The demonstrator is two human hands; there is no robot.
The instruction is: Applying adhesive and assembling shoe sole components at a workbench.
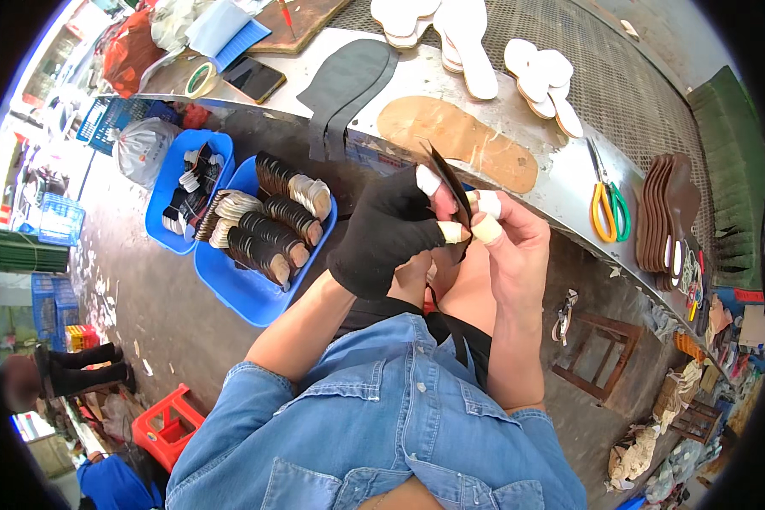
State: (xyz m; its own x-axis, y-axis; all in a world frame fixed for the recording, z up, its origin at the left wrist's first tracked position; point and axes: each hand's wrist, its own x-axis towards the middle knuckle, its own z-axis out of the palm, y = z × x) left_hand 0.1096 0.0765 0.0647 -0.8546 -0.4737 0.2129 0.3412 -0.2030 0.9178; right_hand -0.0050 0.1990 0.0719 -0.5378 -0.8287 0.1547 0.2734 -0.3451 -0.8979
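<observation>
- Thin dark piece [450,180]: held up over the person's lap, between the two hands, in front of the bench edge. Seen nearly edge-on, so its full outline can't be read.
- Left hand [388,229]: black glove, wrapped tips on thumb and a finger. Grasping the piece from its left side; the thumb tip sits by the lower end, the wrapped finger higher up. Other fingers curled in, mostly hidden.
- Right hand [520,242]: bare, thumb and index tips wrapped too (pale tape, by the look of it). Both tips close together at the piece's right edge, lower half, pinching it. Exact contact is partly hidden.
- Piece's upper end sticks up past both sets of fingertips, pointed, with a tan sole-shaped sheet [459,140] behind it on the bench [569,187].
- Bench, left of that sheet: black sole-shaped sheets [348,81], overhanging the near edge; phone [255,79] and tape roll [201,79] further left.
- Bench, far side: white sole shapes [467,51] in loose groups.
- Bench, right: scissors [612,208] with yellow and green handles, then a stack of brown soles [665,208].
- Floor, left of the gloved hand: blue bin [268,310] with rows of dark and pale stacked pieces [272,238]; second blue bin [157,225] just beside it.
</observation>
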